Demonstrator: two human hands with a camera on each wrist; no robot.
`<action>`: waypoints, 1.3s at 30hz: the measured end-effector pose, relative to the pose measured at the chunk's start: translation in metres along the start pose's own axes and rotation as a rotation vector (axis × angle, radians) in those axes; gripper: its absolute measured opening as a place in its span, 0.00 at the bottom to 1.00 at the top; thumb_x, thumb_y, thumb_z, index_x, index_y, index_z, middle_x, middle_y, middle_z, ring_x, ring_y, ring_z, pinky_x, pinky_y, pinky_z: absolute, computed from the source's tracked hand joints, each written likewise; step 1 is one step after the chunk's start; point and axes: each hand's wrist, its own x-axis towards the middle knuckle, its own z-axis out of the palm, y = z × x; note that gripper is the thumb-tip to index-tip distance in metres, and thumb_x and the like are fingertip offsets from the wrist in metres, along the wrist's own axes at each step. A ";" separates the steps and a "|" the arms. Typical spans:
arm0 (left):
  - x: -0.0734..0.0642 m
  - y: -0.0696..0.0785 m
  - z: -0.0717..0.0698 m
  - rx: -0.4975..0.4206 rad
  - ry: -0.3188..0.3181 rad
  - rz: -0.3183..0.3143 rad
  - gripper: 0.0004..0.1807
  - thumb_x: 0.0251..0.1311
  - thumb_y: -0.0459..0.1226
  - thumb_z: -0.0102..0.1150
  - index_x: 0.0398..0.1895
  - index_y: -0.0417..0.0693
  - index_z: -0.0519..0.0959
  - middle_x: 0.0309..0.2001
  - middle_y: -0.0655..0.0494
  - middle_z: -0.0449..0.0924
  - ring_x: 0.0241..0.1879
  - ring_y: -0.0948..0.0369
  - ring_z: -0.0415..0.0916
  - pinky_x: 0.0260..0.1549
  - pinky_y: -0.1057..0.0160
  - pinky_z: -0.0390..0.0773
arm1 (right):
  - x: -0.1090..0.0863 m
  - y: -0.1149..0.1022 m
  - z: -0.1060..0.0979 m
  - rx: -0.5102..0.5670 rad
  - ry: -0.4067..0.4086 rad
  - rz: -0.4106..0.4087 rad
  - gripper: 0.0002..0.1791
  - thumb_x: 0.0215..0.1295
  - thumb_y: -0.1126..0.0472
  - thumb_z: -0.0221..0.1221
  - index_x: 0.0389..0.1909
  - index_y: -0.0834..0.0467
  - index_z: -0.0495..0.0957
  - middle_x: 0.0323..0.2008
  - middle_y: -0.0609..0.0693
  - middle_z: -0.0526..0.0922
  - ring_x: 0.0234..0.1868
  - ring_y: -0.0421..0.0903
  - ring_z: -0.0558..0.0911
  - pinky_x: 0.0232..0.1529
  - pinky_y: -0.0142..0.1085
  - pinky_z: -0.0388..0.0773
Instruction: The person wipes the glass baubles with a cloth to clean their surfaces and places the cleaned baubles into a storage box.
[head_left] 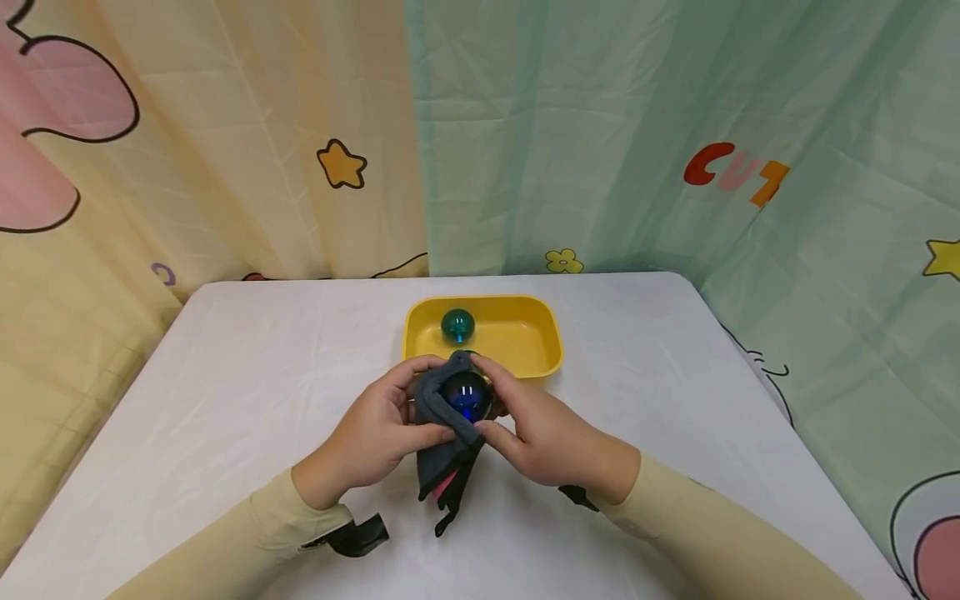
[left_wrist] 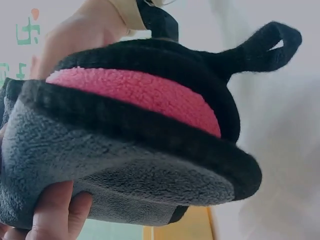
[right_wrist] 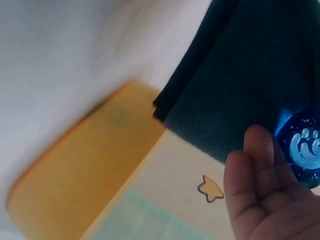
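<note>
A shiny, see-through dark blue ball (head_left: 467,395) sits in the folds of a grey cloth (head_left: 437,406) with black trim, held up in front of the yellow tray. My left hand (head_left: 382,425) grips the cloth from the left, thumb across its front. From the right, my right hand (head_left: 528,421) holds the ball, its thumb by the cloth's edge and its fingers behind. White marks show on the ball (right_wrist: 306,147) in the right wrist view. The cloth's pink fleecy inside (left_wrist: 140,92) and a black hanging loop (left_wrist: 272,50) appear in the left wrist view.
Just beyond the hands stands a yellow tray (head_left: 558,337), with a teal see-through ball (head_left: 457,326) inside it. A white cloth covers the table (head_left: 300,350). Patterned curtains (head_left: 525,150) hang behind and at both sides.
</note>
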 end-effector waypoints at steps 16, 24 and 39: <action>0.000 0.002 -0.005 0.001 -0.013 -0.020 0.38 0.61 0.23 0.70 0.73 0.42 0.67 0.62 0.35 0.79 0.51 0.60 0.87 0.50 0.65 0.88 | 0.007 -0.001 -0.005 0.154 -0.027 0.095 0.31 0.77 0.58 0.62 0.74 0.60 0.65 0.53 0.51 0.87 0.48 0.42 0.85 0.55 0.34 0.87; 0.000 0.000 -0.007 -0.057 0.007 -0.061 0.38 0.62 0.25 0.69 0.75 0.41 0.65 0.63 0.33 0.78 0.48 0.58 0.89 0.48 0.62 0.89 | 0.007 -0.001 -0.001 -0.343 0.015 -0.103 0.44 0.74 0.55 0.65 0.82 0.62 0.53 0.66 0.55 0.81 0.62 0.49 0.84 0.67 0.44 0.82; -0.001 0.002 -0.006 -0.037 -0.026 -0.034 0.37 0.62 0.26 0.71 0.73 0.43 0.67 0.63 0.35 0.79 0.51 0.58 0.87 0.51 0.64 0.88 | 0.007 -0.004 -0.002 0.215 -0.086 0.121 0.24 0.82 0.57 0.56 0.72 0.60 0.65 0.45 0.51 0.89 0.37 0.41 0.83 0.45 0.32 0.86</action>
